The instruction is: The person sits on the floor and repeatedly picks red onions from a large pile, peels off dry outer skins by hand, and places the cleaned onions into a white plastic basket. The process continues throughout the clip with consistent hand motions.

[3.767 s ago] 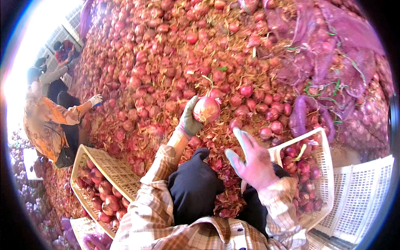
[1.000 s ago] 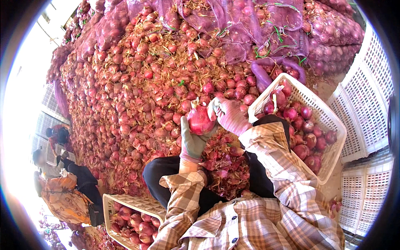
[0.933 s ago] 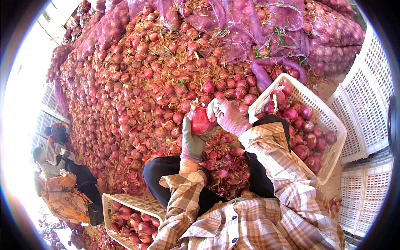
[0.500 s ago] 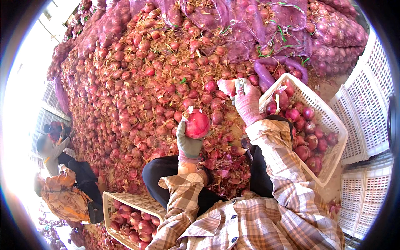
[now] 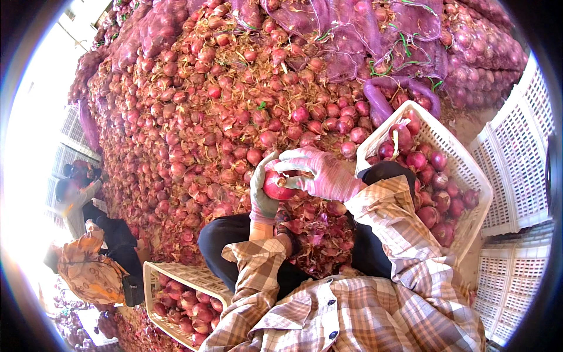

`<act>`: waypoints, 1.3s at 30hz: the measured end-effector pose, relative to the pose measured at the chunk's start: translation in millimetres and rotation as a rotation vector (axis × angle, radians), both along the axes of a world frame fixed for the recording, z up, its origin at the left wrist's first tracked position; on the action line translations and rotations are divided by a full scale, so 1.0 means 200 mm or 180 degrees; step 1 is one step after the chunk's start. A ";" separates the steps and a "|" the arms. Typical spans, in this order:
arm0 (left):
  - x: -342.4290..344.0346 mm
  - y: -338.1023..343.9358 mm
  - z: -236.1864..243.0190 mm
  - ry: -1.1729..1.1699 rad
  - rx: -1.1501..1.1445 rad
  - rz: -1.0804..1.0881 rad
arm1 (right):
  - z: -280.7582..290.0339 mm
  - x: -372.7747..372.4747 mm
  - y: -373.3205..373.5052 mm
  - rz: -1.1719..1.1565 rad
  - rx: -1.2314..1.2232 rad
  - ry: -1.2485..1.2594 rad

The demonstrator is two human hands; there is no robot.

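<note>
Lying held in the left grip [image 5: 263, 198], the red onion [image 5: 275, 188] meets the right grip [image 5: 326, 172], closure unclear.

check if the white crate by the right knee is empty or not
Not empty: red onions lie piled inside the white crate, showing through its open top.

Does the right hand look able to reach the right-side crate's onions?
Likely yes: that crate is open beside the right sleeve, onions uncovered, though the right hand is at another onion.
</note>
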State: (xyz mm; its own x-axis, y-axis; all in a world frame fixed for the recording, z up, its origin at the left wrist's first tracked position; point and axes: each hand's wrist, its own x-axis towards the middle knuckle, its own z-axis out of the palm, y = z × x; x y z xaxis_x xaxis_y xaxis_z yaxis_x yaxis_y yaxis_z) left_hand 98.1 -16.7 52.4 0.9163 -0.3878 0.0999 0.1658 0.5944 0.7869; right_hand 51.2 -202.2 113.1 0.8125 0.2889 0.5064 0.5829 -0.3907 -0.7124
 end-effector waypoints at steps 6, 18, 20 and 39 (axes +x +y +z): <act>0.01 -0.07 -0.03 0.0020 0.0126 0.0020 | -0.05 0.03 -0.04 -0.0642 0.0307 0.0117; 0.02 -0.05 -0.05 0.0437 -0.0821 -0.0567 | 0.06 0.09 -0.16 -0.1787 0.2119 0.0323; 0.02 -0.03 -0.04 0.0349 -0.0842 -0.0499 | 0.01 0.12 -0.21 -0.1389 0.2069 0.0247; 0.03 -0.01 -0.03 0.0206 -0.0749 0.0288 | -0.04 0.13 -0.15 -0.2410 -0.1921 0.0653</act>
